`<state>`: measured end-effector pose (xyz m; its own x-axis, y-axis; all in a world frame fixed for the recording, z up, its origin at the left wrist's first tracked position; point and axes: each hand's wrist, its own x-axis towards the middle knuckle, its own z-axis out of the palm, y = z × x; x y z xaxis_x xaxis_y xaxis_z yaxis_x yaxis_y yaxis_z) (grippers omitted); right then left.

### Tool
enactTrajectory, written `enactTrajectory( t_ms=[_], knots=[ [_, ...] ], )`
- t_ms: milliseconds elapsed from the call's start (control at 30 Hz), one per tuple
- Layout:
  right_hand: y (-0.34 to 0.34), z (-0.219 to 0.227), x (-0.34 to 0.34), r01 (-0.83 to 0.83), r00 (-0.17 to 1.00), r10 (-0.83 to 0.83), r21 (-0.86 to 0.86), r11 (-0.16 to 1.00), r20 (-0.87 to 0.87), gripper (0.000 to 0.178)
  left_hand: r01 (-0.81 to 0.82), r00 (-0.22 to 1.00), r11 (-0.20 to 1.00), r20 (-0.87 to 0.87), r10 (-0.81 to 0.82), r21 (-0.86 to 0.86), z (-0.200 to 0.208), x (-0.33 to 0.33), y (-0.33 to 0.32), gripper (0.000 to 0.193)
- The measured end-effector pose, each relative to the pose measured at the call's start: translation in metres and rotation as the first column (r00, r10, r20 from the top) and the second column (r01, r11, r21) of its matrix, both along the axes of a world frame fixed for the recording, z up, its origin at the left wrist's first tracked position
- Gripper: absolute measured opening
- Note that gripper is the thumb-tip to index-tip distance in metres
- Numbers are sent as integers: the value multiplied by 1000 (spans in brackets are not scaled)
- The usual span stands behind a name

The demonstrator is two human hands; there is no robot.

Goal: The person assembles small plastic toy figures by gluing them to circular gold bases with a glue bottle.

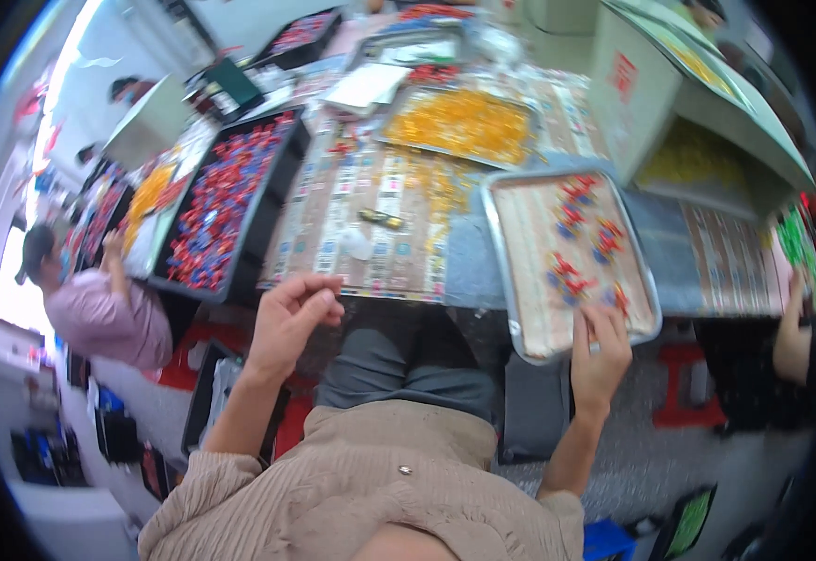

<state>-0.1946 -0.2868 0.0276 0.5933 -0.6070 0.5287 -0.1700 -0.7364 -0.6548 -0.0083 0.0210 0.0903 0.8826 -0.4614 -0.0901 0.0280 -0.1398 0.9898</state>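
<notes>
My right hand [601, 353] is over the near end of a shallow metal tray [572, 351] at the right. Its fingers are closed at a small red, blue and yellow plastic piece [617, 297], partly hidden behind the fingertips. Several similar pieces [571, 279] lie in little clusters on the tray's pale, striped lining. Near the table's front edge, to the left, my left hand [294, 316] hovers with curled fingers and the thumb close to the index finger. Whatever it may hold is too small to make out.
A black crate [282, 173] of red and blue pieces stands at the left. Yellow pieces fill a metal tray [459, 123] farther back and spill onto the table. A pale box-like stand [656, 103] rises at the right. Other people [100, 304] sit at both sides.
</notes>
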Motion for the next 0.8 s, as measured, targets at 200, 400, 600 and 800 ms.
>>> enactTrajectory(
  t_ms=[200,400,600,800],
  knots=[
    [54,10,-21,-320,945,325,110,941,-29,12,-515,689,843,661,298,157,4,88,89,18],
    [103,10,-19,-461,857,513,360,811,-56,12,-629,641,616,765,66,474,-16,172,188,24],
    [127,3,-12,-484,838,539,341,806,-84,10,-39,913,761,332,-236,647,-12,202,177,41],
    [148,12,11,-504,806,584,402,765,-101,11,-228,811,741,544,-213,631,-9,189,175,36]
  ],
)
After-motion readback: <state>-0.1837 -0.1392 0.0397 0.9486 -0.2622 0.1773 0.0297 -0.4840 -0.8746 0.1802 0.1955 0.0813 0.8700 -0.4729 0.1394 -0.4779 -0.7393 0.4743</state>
